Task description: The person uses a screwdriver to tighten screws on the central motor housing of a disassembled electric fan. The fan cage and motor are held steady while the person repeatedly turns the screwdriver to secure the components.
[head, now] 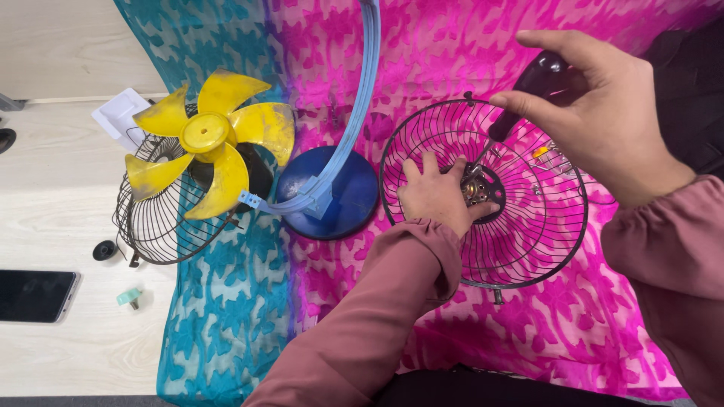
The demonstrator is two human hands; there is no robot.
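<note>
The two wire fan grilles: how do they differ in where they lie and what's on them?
The right grille lies on the pink part of the cloth; the left grille sits at the cloth's teal edge, partly over the pale floor. The yellow fan blade rests on the left grille; the right grille carries the left hand at its hub, with the right hand holding a dark-handled screwdriver there. Both are round, dark wire.

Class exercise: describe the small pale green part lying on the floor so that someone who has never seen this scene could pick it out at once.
Start at the yellow fan blade resting on a dark wire guard at the left. Below them, on the pale wooden floor, a black phone lies flat. The small green part sits just right of it, the only mint-coloured piece there; the nearby round knob is black.
</note>
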